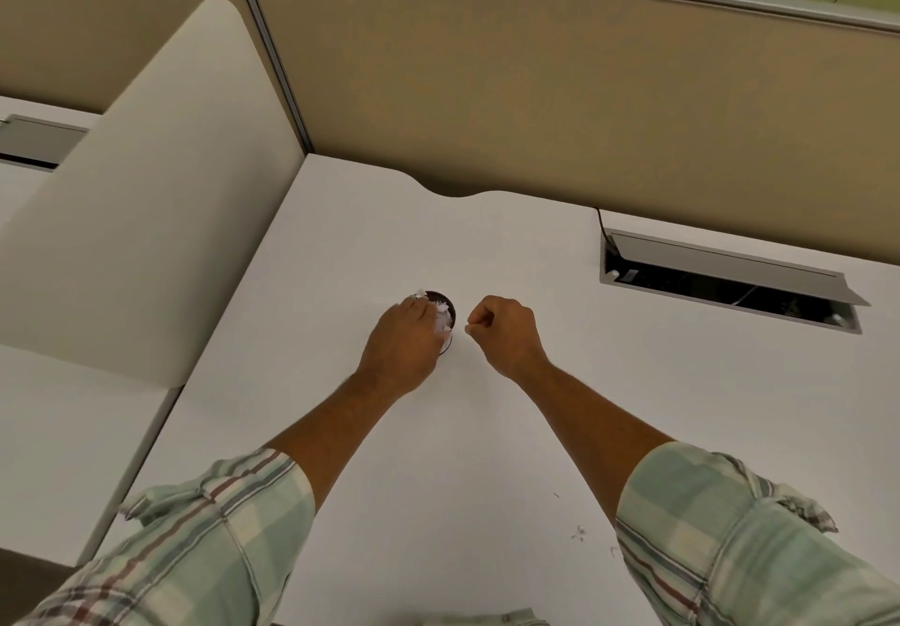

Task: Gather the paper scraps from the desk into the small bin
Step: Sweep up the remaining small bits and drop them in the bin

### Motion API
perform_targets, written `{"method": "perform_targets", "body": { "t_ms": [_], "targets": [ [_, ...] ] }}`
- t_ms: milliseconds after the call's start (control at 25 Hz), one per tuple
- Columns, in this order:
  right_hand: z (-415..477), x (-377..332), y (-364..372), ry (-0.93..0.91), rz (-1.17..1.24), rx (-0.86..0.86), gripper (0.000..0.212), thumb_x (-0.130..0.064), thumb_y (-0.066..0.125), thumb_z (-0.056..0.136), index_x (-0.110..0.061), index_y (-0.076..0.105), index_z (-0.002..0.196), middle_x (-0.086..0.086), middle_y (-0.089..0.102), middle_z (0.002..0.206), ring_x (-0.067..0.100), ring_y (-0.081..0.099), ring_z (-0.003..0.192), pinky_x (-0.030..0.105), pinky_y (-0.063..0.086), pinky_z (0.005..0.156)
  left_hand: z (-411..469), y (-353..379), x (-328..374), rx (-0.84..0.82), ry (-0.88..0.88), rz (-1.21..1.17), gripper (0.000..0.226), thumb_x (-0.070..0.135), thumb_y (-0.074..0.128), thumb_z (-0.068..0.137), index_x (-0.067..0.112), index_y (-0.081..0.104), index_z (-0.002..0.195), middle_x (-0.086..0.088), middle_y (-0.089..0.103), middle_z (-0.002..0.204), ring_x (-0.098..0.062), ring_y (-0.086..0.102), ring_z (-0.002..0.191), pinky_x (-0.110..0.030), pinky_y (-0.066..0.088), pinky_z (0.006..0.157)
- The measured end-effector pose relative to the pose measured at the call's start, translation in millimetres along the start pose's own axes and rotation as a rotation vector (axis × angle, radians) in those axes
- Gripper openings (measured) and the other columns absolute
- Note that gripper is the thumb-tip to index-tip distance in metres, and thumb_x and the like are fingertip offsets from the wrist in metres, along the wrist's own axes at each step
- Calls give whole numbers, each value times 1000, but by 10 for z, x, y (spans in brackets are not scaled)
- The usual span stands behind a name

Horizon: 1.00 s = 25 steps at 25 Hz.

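Head view: small bin, dark, stands near the middle of the white desk, toward its left edge, with white paper scraps heaped in it. Left hand covers the bin's near-left rim, fingers curled down onto the scraps. Right hand just beside the bin, fingers closed in a fist, a small white bit at the fingertips. Tiny specks lie near the desk's front edge.
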State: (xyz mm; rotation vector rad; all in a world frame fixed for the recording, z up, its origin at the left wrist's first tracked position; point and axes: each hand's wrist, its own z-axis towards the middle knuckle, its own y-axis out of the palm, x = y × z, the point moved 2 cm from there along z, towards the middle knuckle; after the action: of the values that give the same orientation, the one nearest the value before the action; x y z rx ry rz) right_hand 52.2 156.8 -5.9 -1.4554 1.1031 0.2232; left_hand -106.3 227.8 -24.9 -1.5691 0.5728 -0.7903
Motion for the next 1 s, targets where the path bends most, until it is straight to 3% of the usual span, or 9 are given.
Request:
{"method": "perform_targets", "body": {
  "t_ms": [120,240,520,720,880,1000],
  "targets": [
    [-104,126,-12,20,7,2,15,-11,72,84,-22,67,75,-13,67,71,2,62,65,8,42,58,-63,176,54,-108,-44,114,70,56,34,101,6,36,151,-13,43,155,-28,34,148,-48,22,124],
    [-192,219,-32,24,-10,8,18,-12,72,84,-26,66,73,-12,67,72,2,62,66,7,40,58,-72,278,100,-174,-46,177,80,60,33,100,3,23,156,-17,31,162,-32,23,152,-49,12,127],
    [-405,434,-70,55,-21,-14,13,-13,73,85,-22,69,77,-12,68,74,3,62,67,9,42,59,127,260,80,-281,-56,294,76,62,33,98,11,32,155,-9,40,159,-22,35,149,-57,-8,124],
    [-550,629,-198,83,-10,-26,13,-13,71,85,-22,69,76,-11,68,74,3,62,67,10,43,59,126,204,93,-389,12,370,46,26,35,103,27,43,149,-4,33,161,-21,25,152,-71,-9,116],
    [-683,775,-278,84,3,-40,12,-12,70,85,-21,69,76,-9,70,76,5,63,68,13,48,60,45,148,108,-341,-13,305,43,24,38,105,31,44,148,2,34,161,-19,20,154,-66,-2,120],
    [-780,917,-345,85,4,-58,13,-12,71,85,-22,69,76,-9,69,74,4,63,67,11,47,59,37,115,178,-244,-80,211,38,25,43,103,24,56,138,-1,50,150,-19,39,145,-55,10,124]
  ]
}}
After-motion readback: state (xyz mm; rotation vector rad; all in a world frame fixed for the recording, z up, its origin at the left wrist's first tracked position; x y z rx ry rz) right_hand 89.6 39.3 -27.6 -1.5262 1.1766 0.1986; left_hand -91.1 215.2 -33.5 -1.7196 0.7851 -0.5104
